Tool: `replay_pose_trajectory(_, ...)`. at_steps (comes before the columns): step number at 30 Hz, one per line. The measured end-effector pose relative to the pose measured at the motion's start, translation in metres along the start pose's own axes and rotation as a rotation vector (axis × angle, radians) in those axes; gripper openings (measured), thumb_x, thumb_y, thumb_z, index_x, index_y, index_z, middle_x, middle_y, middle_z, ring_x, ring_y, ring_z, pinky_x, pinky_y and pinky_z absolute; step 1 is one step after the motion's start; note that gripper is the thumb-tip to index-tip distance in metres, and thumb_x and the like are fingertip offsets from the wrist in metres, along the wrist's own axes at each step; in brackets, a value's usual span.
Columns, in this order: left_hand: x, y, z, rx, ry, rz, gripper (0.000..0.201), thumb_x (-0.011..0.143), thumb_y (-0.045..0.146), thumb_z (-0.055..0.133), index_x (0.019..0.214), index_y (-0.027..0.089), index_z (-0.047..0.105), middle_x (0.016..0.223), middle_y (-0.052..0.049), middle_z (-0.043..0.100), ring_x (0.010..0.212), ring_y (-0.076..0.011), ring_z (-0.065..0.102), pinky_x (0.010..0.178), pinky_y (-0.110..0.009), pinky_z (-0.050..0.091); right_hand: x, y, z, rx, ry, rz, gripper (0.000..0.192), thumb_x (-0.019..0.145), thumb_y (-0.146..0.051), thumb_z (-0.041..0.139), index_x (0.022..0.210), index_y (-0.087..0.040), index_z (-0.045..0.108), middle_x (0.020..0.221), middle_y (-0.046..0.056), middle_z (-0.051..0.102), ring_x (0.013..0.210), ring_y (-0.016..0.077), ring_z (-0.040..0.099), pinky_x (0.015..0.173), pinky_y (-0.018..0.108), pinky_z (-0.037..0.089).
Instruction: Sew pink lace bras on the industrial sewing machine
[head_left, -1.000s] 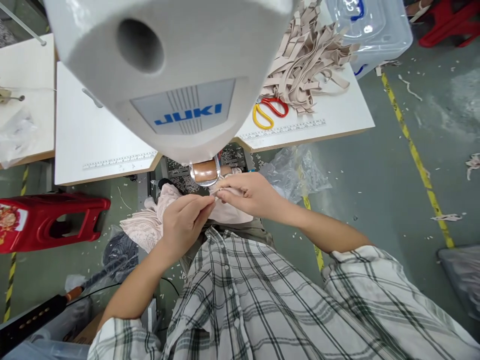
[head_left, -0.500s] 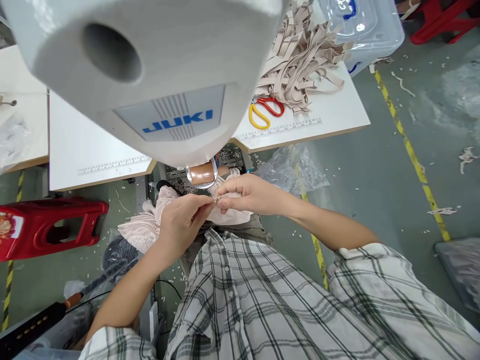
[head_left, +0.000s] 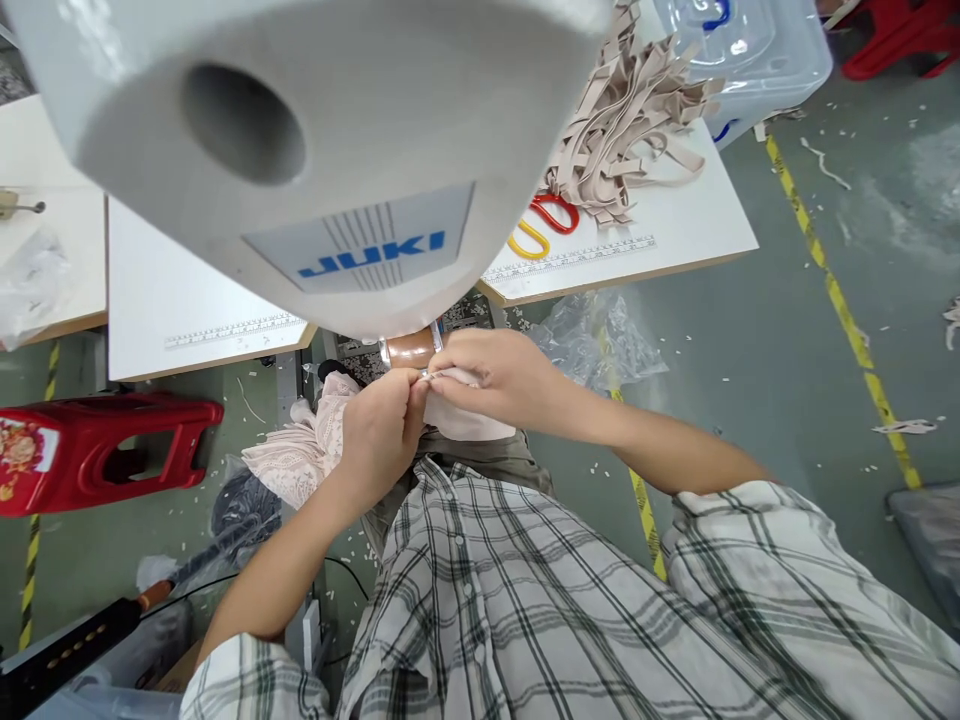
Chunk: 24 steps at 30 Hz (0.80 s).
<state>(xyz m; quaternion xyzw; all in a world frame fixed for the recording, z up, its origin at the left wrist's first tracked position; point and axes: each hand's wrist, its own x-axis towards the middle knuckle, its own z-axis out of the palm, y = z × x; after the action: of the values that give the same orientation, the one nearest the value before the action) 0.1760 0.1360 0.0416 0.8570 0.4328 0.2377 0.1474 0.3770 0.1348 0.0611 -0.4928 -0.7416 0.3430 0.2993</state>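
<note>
Pink lace garment [head_left: 300, 455] pinched by left hand [head_left: 379, 432] and right hand [head_left: 499, 375], fingertips meeting under sewing machine [head_left: 337, 160]

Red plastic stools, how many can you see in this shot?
2. One red stool lies on its side on the floor at left; a second red stool shows partly at the top right corner. Others may be hidden.
</note>
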Motion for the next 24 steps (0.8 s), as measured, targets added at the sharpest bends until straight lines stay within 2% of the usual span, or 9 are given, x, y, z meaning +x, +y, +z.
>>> replay_pose_trajectory(2,0.001,-0.005,-0.002,0.068,0.047,-0.062,0.033,0.106,0.040,0.042,0.093,0.019,0.065,0.071,-0.001,0.067,0.061,-0.0144,0.060,0.055,-0.026,0.034,0.015,-0.002,-0.007,-0.017,-0.053,0.032,0.018,0.091,-0.027,0.057,0.085,-0.017,0.071,0.077,0.001,0.065,0.072,0.0141,0.054,0.067,0.028,0.033)
replay_pose_trajectory(4,0.002,-0.017,-0.005,0.170,0.103,-0.028,0.029,0.103,0.041,0.050,0.096,0.020,0.069,0.063,0.001,0.063,0.059,-0.0143,0.059,0.055,-0.027,0.033,0.029,-0.004,-0.012,-0.049,-0.111,0.076,0.016,0.088,-0.022,0.056,0.078,-0.016,0.068,0.072,0.000,0.061,0.066,0.0125,0.049,0.064,0.028,0.028)
replay_pose_trajectory(7,0.003,-0.042,-0.007,0.261,0.145,0.221,0.018,0.100,0.026,0.057,0.107,0.025,0.073,0.061,0.002,0.060,0.056,-0.0124,0.055,0.057,-0.026,0.034,0.041,-0.007,-0.017,-0.138,-0.148,0.068,0.021,0.084,-0.017,0.054,0.064,-0.016,0.058,0.062,-0.001,0.052,0.060,0.0113,0.040,0.061,0.030,0.023)
replay_pose_trajectory(9,0.003,-0.057,-0.008,0.286,0.159,0.379,0.027,0.097,0.017,0.057,0.115,0.029,0.073,0.065,0.002,0.062,0.056,-0.0115,0.054,0.057,-0.026,0.035,0.043,-0.010,-0.018,-0.187,-0.156,0.035,0.023,0.084,-0.017,0.053,0.061,-0.017,0.054,0.058,-0.001,0.046,0.059,0.0115,0.036,0.061,0.031,0.021)
replay_pose_trajectory(12,0.006,-0.070,-0.009,0.331,0.165,0.505,0.038,0.094,0.010,0.058,0.123,0.031,0.069,0.068,0.002,0.063,0.057,-0.0116,0.053,0.056,-0.027,0.033,0.044,-0.014,-0.020,-0.223,-0.179,0.032,0.019,0.084,-0.016,0.053,0.066,-0.017,0.059,0.057,-0.001,0.046,0.059,0.0121,0.037,0.060,0.031,0.022)
replay_pose_trajectory(15,0.011,-0.066,-0.012,0.393,0.146,0.557,0.040,0.093,0.008,0.055,0.123,0.029,0.070,0.062,0.004,0.058,0.054,-0.0118,0.049,0.054,-0.027,0.031,0.042,-0.010,-0.020,-0.252,-0.187,0.046,0.018,0.087,-0.017,0.054,0.072,-0.016,0.065,0.060,0.000,0.051,0.060,0.0130,0.041,0.060,0.031,0.025)
replay_pose_trajectory(18,0.013,-0.048,-0.016,0.484,0.120,0.492,0.037,0.092,0.010,0.052,0.118,0.026,0.072,0.054,0.004,0.052,0.050,-0.0127,0.047,0.049,-0.028,0.024,0.032,0.005,-0.010,-0.325,-0.059,-0.066,0.022,0.096,-0.026,0.053,0.089,-0.018,0.073,0.078,0.004,0.063,0.073,0.0167,0.052,0.066,0.030,0.034)
replay_pose_trajectory(22,0.014,-0.031,-0.023,0.536,-0.011,0.312,0.035,0.093,0.013,0.048,0.117,0.020,0.073,0.055,0.001,0.054,0.051,-0.0143,0.051,0.046,-0.030,0.015,0.012,0.028,0.013,-0.526,0.313,-0.303,0.022,0.098,-0.037,0.059,0.110,-0.029,0.076,0.110,0.008,0.064,0.107,0.0244,0.056,0.092,0.040,0.043)
replay_pose_trajectory(24,0.017,-0.036,-0.026,0.511,-0.063,0.348,0.036,0.094,0.013,0.047,0.119,0.020,0.073,0.055,0.001,0.053,0.050,-0.0143,0.050,0.047,-0.030,0.015,0.005,0.033,0.023,-0.561,0.458,-0.346,0.020,0.096,-0.032,0.063,0.111,-0.031,0.076,0.111,0.007,0.062,0.110,0.0244,0.055,0.099,0.043,0.042)
